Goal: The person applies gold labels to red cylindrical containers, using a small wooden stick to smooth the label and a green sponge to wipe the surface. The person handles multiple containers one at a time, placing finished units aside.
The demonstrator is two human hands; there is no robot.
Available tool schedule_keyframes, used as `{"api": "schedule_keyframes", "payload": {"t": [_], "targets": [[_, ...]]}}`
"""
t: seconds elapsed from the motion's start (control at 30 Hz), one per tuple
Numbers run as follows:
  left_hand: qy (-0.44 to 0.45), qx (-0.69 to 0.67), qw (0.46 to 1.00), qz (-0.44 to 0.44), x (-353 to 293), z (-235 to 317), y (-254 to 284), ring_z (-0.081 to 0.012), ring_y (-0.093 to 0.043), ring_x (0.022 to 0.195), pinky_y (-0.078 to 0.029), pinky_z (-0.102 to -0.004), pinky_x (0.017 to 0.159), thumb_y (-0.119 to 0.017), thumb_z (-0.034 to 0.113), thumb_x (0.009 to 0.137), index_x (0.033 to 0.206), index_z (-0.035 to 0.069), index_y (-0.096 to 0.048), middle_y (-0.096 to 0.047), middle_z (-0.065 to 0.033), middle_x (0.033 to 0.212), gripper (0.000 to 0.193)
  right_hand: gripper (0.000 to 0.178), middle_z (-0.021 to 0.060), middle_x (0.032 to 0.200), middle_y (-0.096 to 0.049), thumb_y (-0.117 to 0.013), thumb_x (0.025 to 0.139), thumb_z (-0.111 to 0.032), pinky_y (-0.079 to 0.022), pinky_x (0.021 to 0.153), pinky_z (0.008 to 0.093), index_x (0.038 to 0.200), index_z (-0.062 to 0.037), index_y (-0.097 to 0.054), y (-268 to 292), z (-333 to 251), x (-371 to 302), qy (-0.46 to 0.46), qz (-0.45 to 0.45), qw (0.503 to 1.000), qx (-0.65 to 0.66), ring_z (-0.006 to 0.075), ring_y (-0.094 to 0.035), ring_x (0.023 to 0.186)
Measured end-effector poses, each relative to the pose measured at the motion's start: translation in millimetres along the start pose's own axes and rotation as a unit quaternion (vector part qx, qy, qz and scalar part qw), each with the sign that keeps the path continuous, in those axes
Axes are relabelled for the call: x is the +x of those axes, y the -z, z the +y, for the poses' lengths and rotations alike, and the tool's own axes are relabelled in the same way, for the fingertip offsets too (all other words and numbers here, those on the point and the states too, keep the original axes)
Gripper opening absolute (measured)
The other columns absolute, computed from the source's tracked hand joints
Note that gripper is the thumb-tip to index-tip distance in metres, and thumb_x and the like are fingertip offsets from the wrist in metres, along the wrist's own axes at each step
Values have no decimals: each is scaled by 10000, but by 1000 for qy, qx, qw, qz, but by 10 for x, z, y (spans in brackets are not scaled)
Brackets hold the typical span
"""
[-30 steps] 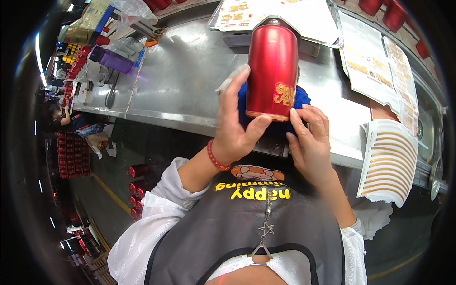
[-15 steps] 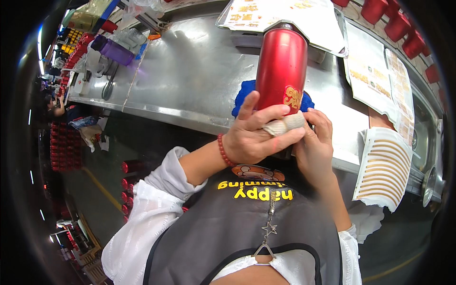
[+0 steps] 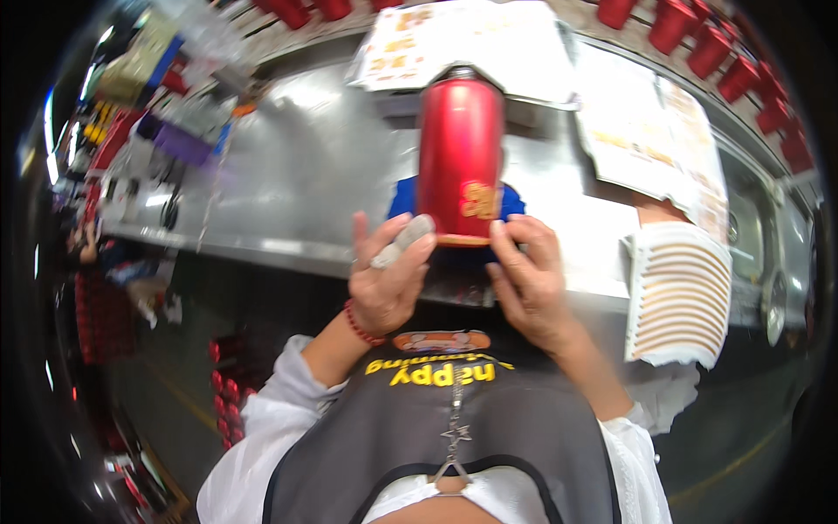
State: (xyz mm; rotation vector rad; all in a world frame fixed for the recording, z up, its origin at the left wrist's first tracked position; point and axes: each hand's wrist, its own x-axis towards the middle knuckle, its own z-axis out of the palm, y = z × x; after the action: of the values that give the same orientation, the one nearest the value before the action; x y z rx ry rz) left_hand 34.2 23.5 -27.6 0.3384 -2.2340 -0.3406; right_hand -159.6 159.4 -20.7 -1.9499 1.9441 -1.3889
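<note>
A shiny red bottle (image 3: 461, 144) lies on a blue cloth (image 3: 402, 197) at the near bench edge, its dark neck end away from me. Near its base are a gold design and an orange-gold band (image 3: 461, 240). My left hand (image 3: 386, 278) is at the base's left edge. A pale ribbed cloth (image 3: 406, 240) lies along its fingers, thumb against it; blur hides whether it is wrapped round a finger. My right hand (image 3: 534, 279) touches the base's right edge with a fingertip, thumb and fingers apart.
Right of the bottle, a white sheet with gold curved strips (image 3: 680, 293) overhangs the metal bench (image 3: 305, 140). Printed sheets (image 3: 467, 44) lie beyond the bottle. A purple bottle (image 3: 175, 144) is at the far left; several red cups (image 3: 670, 24) line the far right.
My hands have drawn apart, from together over the bottle's base to its two sides, so the band now shows. The whole view has shifted, placing the bottle further left.
</note>
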Motion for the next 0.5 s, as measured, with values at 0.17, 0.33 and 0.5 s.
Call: {"api": "schedule_keyframes", "payload": {"t": [0.17,0.33,0.5], "targets": [[-183,73,979,-44,322,-96,31,-175,-574,1226,-159,-512,1246,-709,109,838,1152,228,-747,-736,37,1128,338,514,162,1169,-579,-707,752,48,-462,992,467,1258,24,-617,11,4,30,16,25,1000,5,395,-542,1147],[-328,100,938,-62,600,-134,-149,-142,-560,1172,-179,-534,1242,-703,179,841,1114,301,-723,-693,112,1063,300,442,175,1153,-585,-668,751,65,-483,965,465,1188,7,-645,394,87,82,18,21,999,-21,391,-564,1139],[-320,88,939,-93,611,16,-88,-165,-550,1122,-105,-614,1227,-767,158,767,1030,246,-747,-685,44,1060,277,309,166,1142,-635,-587,889,52,-521,855,369,1176,1,-690,1570,943,278,-116,82,954,-264,301,-639,968]]}}
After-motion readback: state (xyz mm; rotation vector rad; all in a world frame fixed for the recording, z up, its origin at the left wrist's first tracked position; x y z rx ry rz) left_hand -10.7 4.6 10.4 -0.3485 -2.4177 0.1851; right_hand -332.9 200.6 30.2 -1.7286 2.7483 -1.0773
